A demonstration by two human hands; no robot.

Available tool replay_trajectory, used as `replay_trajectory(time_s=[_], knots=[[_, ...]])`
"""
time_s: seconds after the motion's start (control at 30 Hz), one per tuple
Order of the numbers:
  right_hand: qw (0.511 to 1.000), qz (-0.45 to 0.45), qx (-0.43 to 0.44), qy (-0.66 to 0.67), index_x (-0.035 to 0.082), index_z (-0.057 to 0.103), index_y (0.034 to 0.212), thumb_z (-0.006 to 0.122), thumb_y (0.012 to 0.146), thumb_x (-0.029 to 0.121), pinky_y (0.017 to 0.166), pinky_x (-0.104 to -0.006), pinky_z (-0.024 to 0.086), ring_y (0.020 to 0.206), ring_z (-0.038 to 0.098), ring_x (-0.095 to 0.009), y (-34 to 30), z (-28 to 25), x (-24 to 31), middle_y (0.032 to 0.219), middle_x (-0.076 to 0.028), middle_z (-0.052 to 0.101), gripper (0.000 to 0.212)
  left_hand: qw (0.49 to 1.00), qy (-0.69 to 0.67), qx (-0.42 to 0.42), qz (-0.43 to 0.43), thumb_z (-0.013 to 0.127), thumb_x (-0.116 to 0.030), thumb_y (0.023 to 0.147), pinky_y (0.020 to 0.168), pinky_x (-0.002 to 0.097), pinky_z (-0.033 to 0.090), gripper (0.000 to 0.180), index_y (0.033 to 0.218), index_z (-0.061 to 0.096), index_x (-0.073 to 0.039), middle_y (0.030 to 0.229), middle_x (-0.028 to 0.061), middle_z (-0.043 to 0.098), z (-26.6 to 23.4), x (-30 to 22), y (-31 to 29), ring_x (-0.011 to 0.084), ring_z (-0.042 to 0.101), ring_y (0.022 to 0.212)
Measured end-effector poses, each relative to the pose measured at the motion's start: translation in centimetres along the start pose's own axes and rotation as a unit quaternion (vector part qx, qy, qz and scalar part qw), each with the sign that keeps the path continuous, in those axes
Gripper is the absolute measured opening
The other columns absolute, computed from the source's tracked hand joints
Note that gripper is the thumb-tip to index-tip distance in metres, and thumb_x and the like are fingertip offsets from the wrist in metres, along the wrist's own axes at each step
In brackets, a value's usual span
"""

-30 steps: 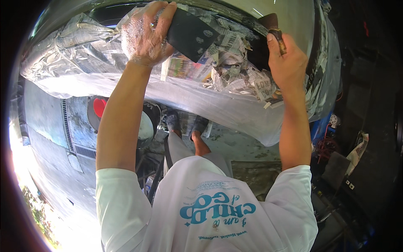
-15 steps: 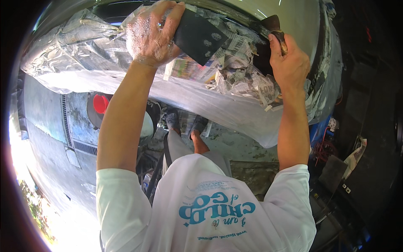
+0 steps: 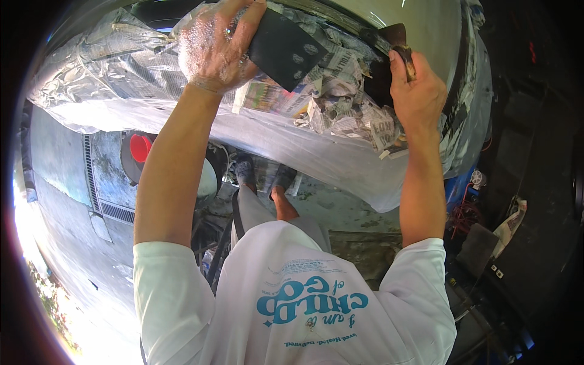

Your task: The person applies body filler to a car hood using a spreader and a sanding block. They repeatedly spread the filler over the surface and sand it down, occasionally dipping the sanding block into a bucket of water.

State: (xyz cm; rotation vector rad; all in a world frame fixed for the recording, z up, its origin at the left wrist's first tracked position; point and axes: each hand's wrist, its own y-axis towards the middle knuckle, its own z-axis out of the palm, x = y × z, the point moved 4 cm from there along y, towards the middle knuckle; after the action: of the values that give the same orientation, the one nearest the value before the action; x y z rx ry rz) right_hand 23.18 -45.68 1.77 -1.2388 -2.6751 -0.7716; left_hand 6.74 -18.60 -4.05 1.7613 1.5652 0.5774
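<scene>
Soap suds coat my left hand [image 3: 220, 48], which is closed on a dark square sheet [image 3: 286, 48] that looks like sandpaper. Several foamy wet spots mark the sheet's face. My right hand [image 3: 417, 91] grips a putty knife [image 3: 398, 44] by its worn handle, its dark blade pointing up and away from me. Crumpled newspaper [image 3: 347, 85] lies below and between the hands, masking the vehicle's lower side. Beyond them curves a pale, glossy body panel [image 3: 420, 15].
Clear plastic sheeting [image 3: 267, 131] hangs along the near edge of the masking. On the floor at left is a red container [image 3: 140, 148], near a drain grate [image 3: 91, 173]. Tangled red hose [image 3: 467, 216] and a dark board [image 3: 477, 246] lie at right.
The view has shifted slightly. Both hands keep their grips, and the sheet sits a little further left in the picture.
</scene>
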Motion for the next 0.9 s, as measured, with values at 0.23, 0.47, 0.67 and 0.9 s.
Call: replay_trajectory(time_s=[0.23,0.47,0.67,0.9], knots=[[0.997,0.009,0.001,-0.073,0.011,0.075,0.098,0.077,0.097,0.037,0.068,-0.0486,0.055,0.074,0.071,-0.040,0.2,0.4,1.0,0.079,-0.015,0.074,0.026,0.999,-0.023,-0.019,-0.025,0.078,-0.018,0.085,0.106,0.0477,0.053,0.064,0.145,0.062,-0.002,0.142,0.0222,0.057,0.0,0.5,0.4,0.0418,0.054,0.131],[0.997,-0.045,-0.057,-0.023,0.008,0.076,0.107,0.079,0.097,0.034,0.068,-0.0471,0.055,0.080,0.072,-0.036,-0.5,0.3,1.5,0.100,-0.013,0.071,0.028,0.998,-0.040,-0.004,-0.050,0.078,-0.019,0.086,0.110,0.0510,0.050,0.068,0.150,0.058,-0.008,0.146,0.0201,0.052,0.4,0.8,-0.4,0.0419,0.054,0.131],[0.999,0.008,-0.040,0.020,0.003,0.075,0.114,0.078,0.098,0.028,0.071,-0.0453,0.055,0.082,0.070,-0.036,-1.4,1.0,1.3,0.101,-0.014,0.069,0.029,0.996,-0.053,-0.019,-0.067,0.078,-0.016,0.084,0.105,0.0482,0.054,0.052,0.134,0.067,-0.008,0.146,0.0199,0.056,0.3,0.4,-0.3,0.0404,0.055,0.130],[0.998,-0.002,-0.056,0.023,0.001,0.075,0.115,0.078,0.098,0.026,0.071,-0.0445,0.055,0.082,0.070,-0.036,-1.7,1.2,1.3,0.097,-0.014,0.070,0.031,0.997,-0.025,-0.019,-0.070,0.079,-0.017,0.082,0.102,0.0455,0.056,0.053,0.133,0.068,-0.007,0.142,0.0192,0.058,-0.3,-0.2,0.0,0.0388,0.058,0.127]])
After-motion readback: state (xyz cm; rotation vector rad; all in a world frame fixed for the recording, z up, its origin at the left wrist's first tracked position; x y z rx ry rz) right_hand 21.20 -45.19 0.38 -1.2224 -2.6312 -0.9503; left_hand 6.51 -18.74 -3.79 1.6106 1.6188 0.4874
